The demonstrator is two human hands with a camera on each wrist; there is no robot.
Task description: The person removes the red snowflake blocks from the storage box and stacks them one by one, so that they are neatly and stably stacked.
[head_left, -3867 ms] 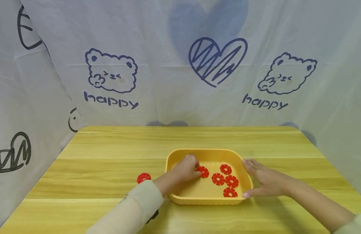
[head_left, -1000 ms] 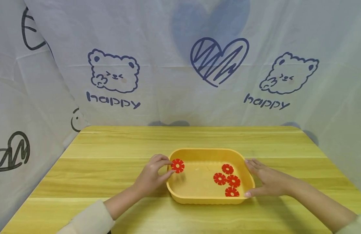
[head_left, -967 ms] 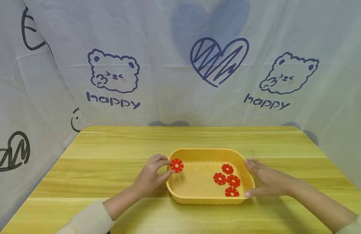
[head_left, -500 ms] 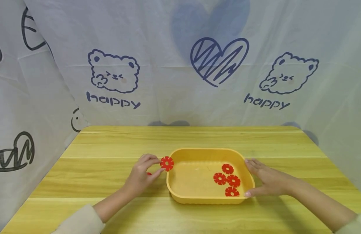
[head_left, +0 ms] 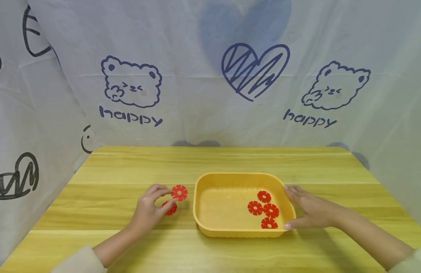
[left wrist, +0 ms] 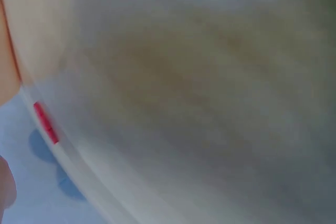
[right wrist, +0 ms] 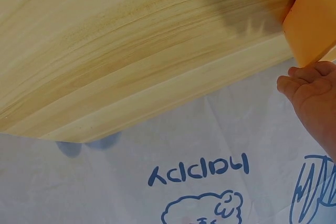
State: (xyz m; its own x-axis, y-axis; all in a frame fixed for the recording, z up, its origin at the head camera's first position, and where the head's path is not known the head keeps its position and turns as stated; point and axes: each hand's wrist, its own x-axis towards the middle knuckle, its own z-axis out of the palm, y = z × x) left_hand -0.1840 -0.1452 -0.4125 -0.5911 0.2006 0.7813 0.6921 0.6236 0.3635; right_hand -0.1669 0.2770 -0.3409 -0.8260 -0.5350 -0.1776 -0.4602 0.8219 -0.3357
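Note:
Left of the tub, over the table, my left hand (head_left: pixel 147 206) pinches a red notched plastic disc (head_left: pixel 179 193) between thumb and fingers. A second red disc (head_left: pixel 171 208) lies on the table just below it, partly covered by the thumb. The left wrist view has only bits of fingers (left wrist: pixel 7 66) at its left edge and a thin red strip. My right hand (head_left: pixel 312 210) rests against the right end of the yellow tub (head_left: pixel 244 233), fingers straight and spread along its rim. Inside, at the right, lie several red discs (head_left: pixel 271 211).
The tub stands on a wooden table (head_left: pixel 135 167), its walls raised around the discs. A white cloth (head_left: pixel 190 102) with printed bears and hearts hangs behind the table and along its sides.
My left hand has lifted one disc from the tub, carried it left over the rim and holds it above the table near the other disc. The right hand stays at the tub.

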